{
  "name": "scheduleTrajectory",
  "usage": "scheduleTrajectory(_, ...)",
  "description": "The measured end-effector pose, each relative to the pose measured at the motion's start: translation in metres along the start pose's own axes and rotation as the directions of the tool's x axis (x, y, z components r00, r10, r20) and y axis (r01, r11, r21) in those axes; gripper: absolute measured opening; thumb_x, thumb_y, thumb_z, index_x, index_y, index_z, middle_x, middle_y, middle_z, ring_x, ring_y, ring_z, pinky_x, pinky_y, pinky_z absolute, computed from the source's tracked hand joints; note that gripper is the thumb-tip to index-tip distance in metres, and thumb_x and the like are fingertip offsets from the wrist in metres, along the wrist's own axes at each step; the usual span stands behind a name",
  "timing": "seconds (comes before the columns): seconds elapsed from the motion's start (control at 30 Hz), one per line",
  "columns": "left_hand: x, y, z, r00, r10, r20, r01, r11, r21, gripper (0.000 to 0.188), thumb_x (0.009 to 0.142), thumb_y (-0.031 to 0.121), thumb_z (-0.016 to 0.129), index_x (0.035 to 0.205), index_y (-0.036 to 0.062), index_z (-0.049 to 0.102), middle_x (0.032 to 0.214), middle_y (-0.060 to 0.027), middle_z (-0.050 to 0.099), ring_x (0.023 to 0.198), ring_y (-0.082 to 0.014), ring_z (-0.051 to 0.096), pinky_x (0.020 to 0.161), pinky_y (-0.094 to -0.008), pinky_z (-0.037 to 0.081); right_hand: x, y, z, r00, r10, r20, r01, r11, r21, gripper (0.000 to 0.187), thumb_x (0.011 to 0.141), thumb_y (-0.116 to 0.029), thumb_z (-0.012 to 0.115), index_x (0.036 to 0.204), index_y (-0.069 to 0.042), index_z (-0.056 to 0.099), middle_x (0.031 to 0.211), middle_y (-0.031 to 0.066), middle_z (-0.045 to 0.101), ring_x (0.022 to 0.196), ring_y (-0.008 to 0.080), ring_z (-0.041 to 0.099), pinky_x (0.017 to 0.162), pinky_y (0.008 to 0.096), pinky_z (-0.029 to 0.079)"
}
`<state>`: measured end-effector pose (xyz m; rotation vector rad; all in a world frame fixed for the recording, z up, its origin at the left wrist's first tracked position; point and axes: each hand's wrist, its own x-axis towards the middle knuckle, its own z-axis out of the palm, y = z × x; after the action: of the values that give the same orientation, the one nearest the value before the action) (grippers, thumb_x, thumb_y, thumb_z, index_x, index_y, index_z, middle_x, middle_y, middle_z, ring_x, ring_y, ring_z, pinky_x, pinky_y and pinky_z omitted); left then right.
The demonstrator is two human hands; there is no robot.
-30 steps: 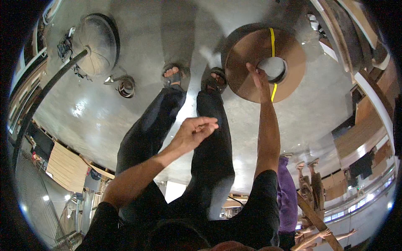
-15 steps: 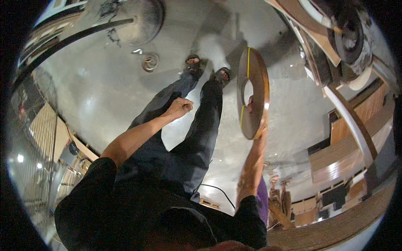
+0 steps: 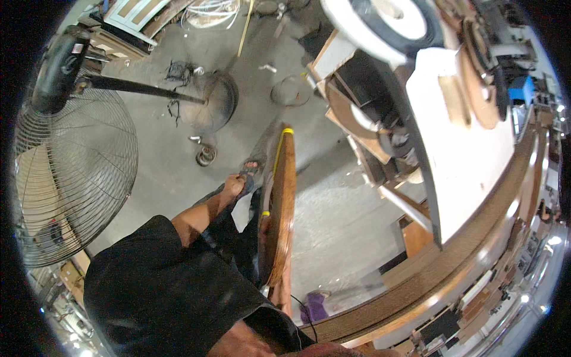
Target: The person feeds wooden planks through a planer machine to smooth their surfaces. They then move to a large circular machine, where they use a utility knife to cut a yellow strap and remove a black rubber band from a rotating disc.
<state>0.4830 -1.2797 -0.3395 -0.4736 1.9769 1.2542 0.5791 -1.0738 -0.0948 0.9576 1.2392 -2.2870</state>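
A large roll of brown wood-grain edge banding (image 3: 287,202), bound with yellow tape, stands on edge in front of my body, seen nearly side-on. My right forearm (image 3: 283,294) reaches up to its lower end. The fingers of my right hand are hidden behind the roll, which stays held up off the floor. To the left of the roll, my left hand (image 3: 235,185) hangs with its fingers curled closed, and nothing shows in it. My sandalled foot (image 3: 252,166) shows just beyond that hand.
A black pedestal fan (image 3: 77,172) with a round base (image 3: 211,107) stands at left. A small metallic coil (image 3: 206,154) lies on the floor. At right are a white-topped bench (image 3: 455,172) and a long brown curved edge (image 3: 428,268). A purple object (image 3: 315,306) is at the bottom.
The view has swung rightward, bringing in more of the bench and the fan. The roll has turned edge-on and come closer to my legs, still in my right hand. My left hand remains closed.
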Motion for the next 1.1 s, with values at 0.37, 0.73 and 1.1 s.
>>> scheduleTrajectory(0.37,0.022,0.197,-0.087,0.832,0.46,0.311,0.25,0.191,-0.949,0.035,0.097,0.025,0.059,0.12,-0.0018,0.058,0.105,-0.0121,0.065,0.1,-0.0278,0.064,0.096,-0.0398,0.051,0.017,-0.194,0.109,0.863,-0.157,0.48,0.301,0.923,-0.24,0.07,0.098,-0.062,0.041,0.088,0.004,0.062,0.071,0.0038,0.058,0.066,0.0119,0.049,0.057,0.032,0.039)
scheduleTrajectory(0.73,0.098,0.261,-0.178,0.716,0.698,0.005,0.133,-0.129,-0.983,0.053,0.099,0.038,0.053,0.138,0.0028,0.046,0.12,-0.0171,0.064,0.116,-0.0339,0.058,0.102,-0.0462,0.048,0.128,-0.34,0.185,0.674,0.027,0.738,0.38,0.844,-0.378,0.074,0.101,-0.06,0.036,0.076,0.005,0.061,0.063,0.0054,0.056,0.061,0.0127,0.049,0.056,0.033,0.041)
scheduleTrajectory(1.1,0.328,0.368,-0.29,0.877,0.473,0.089,0.158,-0.108,-0.981,0.051,0.1,0.041,0.048,0.14,0.0085,0.045,0.118,-0.0147,0.063,0.11,-0.0342,0.059,0.099,-0.0454,0.048,0.354,-0.431,0.325,0.673,0.018,0.739,0.548,0.66,-0.515,0.067,0.102,-0.057,0.036,0.079,0.004,0.05,0.063,0.0157,0.044,0.062,0.0218,0.044,0.064,0.0396,0.04)
